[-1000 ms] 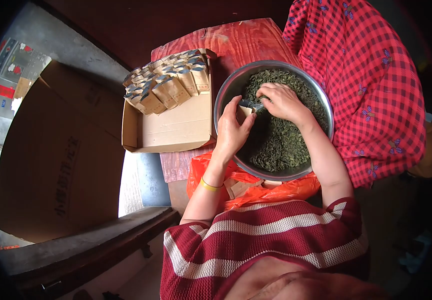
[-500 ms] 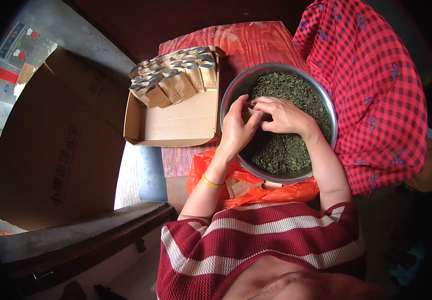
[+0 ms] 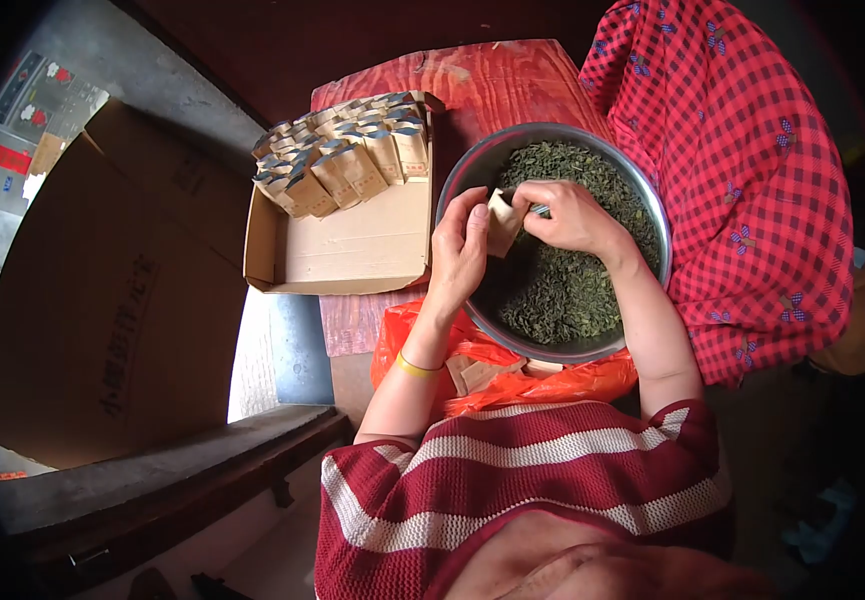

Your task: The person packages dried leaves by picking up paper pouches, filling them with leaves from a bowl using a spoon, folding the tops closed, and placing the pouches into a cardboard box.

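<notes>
A small tan paper bag (image 3: 501,226) is held over the bowl by my left hand (image 3: 460,250), its fingers closed along the bag's left side. Beside the bag's upper right, my right hand (image 3: 574,218) is closed, thumb and fingers pinched together. A small pale blue-green bit shows at those fingers, too little of it to name. Both hands are over a wide steel bowl (image 3: 659,180) of dark green dried leaves (image 3: 577,300), which look like tea.
Left of the bowl, a shallow cardboard tray (image 3: 352,250) holds rows of upright paper packets (image 3: 342,165). An orange plastic bag (image 3: 402,330) with flat paper bags lies before the bowl. A red checked cloth (image 3: 752,200) drapes at right; a large cardboard box (image 3: 82,300) stands at left.
My hands have moved apart, and the paper bag now shows more plainly between them. The right hand has shifted right and its fingers are more pinched.
</notes>
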`<action>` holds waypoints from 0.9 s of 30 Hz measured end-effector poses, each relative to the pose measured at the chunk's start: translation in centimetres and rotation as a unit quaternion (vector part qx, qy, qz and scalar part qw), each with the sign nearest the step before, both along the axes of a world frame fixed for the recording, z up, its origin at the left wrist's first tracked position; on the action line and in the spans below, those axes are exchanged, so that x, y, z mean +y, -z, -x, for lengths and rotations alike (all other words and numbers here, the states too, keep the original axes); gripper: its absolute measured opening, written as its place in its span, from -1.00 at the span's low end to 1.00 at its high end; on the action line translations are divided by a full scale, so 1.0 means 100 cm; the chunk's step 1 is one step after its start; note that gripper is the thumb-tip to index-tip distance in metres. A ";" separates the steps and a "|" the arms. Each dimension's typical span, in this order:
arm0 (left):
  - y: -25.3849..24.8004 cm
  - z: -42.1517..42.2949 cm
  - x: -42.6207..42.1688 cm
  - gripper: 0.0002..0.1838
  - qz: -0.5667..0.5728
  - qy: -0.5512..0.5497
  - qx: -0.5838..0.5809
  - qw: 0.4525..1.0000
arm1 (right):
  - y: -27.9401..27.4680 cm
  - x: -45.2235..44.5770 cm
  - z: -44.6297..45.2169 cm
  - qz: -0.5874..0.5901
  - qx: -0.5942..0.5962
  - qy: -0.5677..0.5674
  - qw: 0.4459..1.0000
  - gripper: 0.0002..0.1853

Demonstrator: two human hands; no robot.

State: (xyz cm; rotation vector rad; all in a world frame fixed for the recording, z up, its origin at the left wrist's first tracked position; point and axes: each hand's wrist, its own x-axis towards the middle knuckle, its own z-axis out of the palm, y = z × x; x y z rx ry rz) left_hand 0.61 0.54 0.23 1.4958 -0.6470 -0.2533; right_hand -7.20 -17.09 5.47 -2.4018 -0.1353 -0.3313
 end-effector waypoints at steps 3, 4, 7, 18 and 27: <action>-0.001 0.004 0.000 -0.70 0.014 0.064 0.048 0.997 | -0.003 0.000 0.000 -0.005 -0.028 0.030 0.999 -0.86; -0.005 0.006 0.001 -0.76 -0.014 0.055 0.037 0.998 | -0.004 0.000 0.001 0.003 -0.014 0.029 0.999 -0.82; -0.004 0.003 0.003 -0.82 -0.045 0.032 0.023 0.998 | -0.001 0.000 0.001 0.021 0.005 0.013 1.000 -0.79; -0.005 0.001 0.004 -0.85 -0.045 0.034 0.049 0.997 | -0.007 0.004 0.003 -0.072 0.052 -0.046 0.995 -0.72; -0.001 0.001 0.006 -0.86 -0.058 0.043 0.020 0.997 | 0.008 -0.007 0.000 -0.083 0.081 -0.102 0.988 -0.76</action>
